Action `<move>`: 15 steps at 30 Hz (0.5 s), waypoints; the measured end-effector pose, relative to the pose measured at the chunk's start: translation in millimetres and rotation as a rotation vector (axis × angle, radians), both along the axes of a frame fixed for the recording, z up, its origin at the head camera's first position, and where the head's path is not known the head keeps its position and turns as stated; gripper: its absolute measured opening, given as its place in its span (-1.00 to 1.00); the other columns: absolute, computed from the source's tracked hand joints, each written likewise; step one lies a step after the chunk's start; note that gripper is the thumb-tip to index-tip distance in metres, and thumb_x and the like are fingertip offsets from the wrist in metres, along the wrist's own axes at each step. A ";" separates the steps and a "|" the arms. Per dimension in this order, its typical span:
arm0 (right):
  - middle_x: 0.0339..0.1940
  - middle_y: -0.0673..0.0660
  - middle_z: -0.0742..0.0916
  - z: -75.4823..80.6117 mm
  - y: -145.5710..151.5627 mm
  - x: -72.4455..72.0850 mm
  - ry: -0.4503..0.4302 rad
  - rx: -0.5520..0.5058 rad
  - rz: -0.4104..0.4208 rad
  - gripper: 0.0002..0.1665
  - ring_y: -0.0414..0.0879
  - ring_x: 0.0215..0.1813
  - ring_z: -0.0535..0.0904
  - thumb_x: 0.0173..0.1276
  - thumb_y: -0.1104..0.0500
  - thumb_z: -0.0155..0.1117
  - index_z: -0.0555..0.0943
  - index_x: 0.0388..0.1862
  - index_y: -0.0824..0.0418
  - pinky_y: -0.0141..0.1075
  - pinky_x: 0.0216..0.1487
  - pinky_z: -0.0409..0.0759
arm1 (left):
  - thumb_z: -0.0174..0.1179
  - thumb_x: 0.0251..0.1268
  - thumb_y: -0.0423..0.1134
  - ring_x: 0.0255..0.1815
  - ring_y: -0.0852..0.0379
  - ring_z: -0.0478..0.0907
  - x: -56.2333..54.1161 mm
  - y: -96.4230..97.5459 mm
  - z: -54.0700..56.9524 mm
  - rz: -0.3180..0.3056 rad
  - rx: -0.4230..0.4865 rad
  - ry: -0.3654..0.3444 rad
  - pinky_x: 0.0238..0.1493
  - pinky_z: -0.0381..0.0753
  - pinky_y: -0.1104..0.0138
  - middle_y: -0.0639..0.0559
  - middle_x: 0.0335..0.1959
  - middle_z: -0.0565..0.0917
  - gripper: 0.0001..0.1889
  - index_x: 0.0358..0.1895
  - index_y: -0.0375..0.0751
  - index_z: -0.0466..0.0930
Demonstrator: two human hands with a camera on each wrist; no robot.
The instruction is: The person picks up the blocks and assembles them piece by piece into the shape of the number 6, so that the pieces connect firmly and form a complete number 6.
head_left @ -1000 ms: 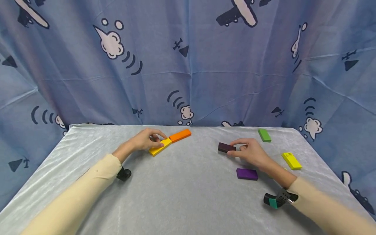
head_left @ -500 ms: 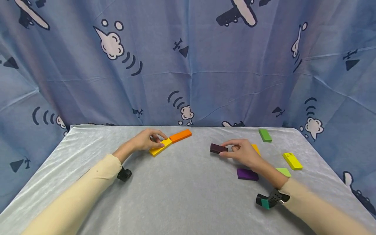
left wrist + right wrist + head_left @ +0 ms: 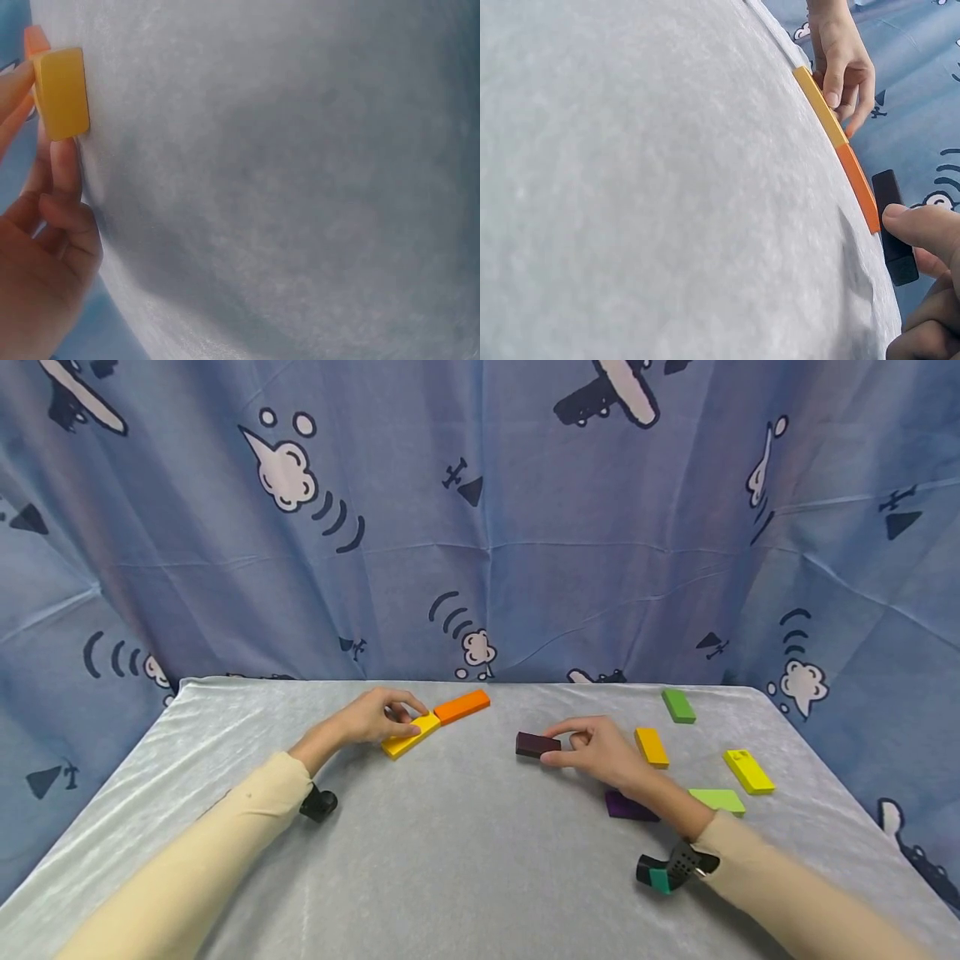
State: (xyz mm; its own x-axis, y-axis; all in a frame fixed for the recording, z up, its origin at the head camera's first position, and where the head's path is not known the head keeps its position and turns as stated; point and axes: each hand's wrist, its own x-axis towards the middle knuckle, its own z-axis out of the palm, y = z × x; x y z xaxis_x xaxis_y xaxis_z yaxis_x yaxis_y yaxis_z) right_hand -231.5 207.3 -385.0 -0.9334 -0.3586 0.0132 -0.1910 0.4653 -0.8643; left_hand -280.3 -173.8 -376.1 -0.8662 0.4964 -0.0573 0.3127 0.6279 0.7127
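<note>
My left hand (image 3: 369, 718) pinches a yellow rectangular block (image 3: 403, 744) between thumb and fingers, low on the cloth. End to end with it lies an orange block (image 3: 462, 707), the two forming a slanting row. Between thumb and fingertips of my right hand (image 3: 602, 752) is a dark, nearly black block (image 3: 534, 745). That block is apart from the orange one, to its right and a little nearer to me. In the right wrist view the dark block (image 3: 887, 189) overlaps the row's far end visually. The left wrist view shows the yellow block's end (image 3: 64, 94).
Right of and behind my right forearm lie an amber block (image 3: 651, 748), a green block (image 3: 678, 706), a bright yellow block (image 3: 748, 772) and a lime block (image 3: 718, 801). The forearm partly covers a purple block (image 3: 628, 807). A patterned blue curtain (image 3: 525, 527) hangs behind the cloth-covered table (image 3: 420, 860).
My right hand has carried the dark block leftward, nearer to the orange one. The amber and lime blocks have come out from behind the right arm. My left hand stays put.
</note>
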 end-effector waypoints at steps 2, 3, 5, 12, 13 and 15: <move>-0.73 -0.01 0.25 -1.2 -2.5 0.0 -0.003 -0.016 0.019 -0.55 -0.18 -0.65 0.06 0.19 0.12 0.61 0.75 0.05 0.20 -0.36 -0.60 0.07 | 0.38 0.34 -0.32 -0.20 0.05 0.58 -0.1 0.0 -0.7 0.004 0.004 -0.006 -0.18 0.58 0.24 -0.03 -0.22 0.70 -0.70 0.12 -0.20 0.72; -0.73 -0.01 0.25 -1.8 -3.7 0.0 -0.002 -0.020 0.028 -0.55 -0.18 -0.65 0.06 0.19 0.12 0.61 0.75 0.05 0.21 -0.36 -0.60 0.07 | 0.38 0.34 -0.33 -0.20 0.05 0.59 -0.3 -0.1 -1.2 0.006 0.006 -0.009 -0.17 0.59 0.23 -0.03 -0.22 0.69 -0.70 0.12 -0.20 0.72; -0.73 -0.02 0.25 -3.2 -6.2 -0.2 0.007 -0.029 0.045 -0.56 -0.18 -0.65 0.06 0.20 0.12 0.60 0.75 0.05 0.21 -0.36 -0.60 0.07 | 0.39 0.33 -0.32 -0.20 0.05 0.59 -0.6 0.0 -1.8 0.012 0.005 -0.012 -0.14 0.60 0.23 -0.02 -0.22 0.69 -0.70 0.11 -0.18 0.72; -0.73 -0.03 0.24 -6.4 -15.1 -0.1 0.036 -0.048 0.083 -0.57 -0.20 -0.65 0.04 0.19 0.17 0.60 0.74 0.03 0.29 -0.37 -0.60 0.06 | 0.38 0.34 -0.32 -0.22 0.05 0.60 -0.8 0.2 -2.0 0.007 0.013 -0.016 -0.15 0.60 0.21 -0.02 -0.24 0.69 -0.70 0.12 -0.18 0.72; -0.73 -0.02 0.23 -6.1 -16.6 0.2 0.035 -0.048 0.083 -0.56 -0.20 -0.65 0.04 0.18 0.18 0.61 0.74 0.03 0.30 -0.37 -0.60 0.06 | 0.38 0.34 -0.32 -0.22 0.05 0.60 -0.7 0.2 -1.9 0.008 0.012 -0.015 -0.15 0.60 0.21 -0.02 -0.24 0.68 -0.70 0.12 -0.18 0.72; -0.73 -0.01 0.23 -5.8 -19.1 0.7 0.027 -0.049 0.081 -0.55 -0.20 -0.66 0.03 0.18 0.20 0.61 0.74 0.03 0.31 -0.37 -0.60 0.04 | 0.39 0.33 -0.32 -0.22 0.05 0.60 -0.4 0.5 -1.5 0.011 0.010 -0.013 -0.15 0.60 0.22 -0.02 -0.24 0.68 -0.69 0.12 -0.17 0.72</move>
State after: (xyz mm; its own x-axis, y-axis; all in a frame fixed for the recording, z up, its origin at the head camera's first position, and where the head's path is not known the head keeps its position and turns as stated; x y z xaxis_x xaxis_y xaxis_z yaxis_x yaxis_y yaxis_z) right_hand -230.8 188.2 -390.8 -0.9005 -0.4310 0.0579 -0.2501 0.4044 -0.8797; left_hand -280.7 -173.3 -377.6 -0.8707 0.4876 -0.0641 0.2964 0.6241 0.7229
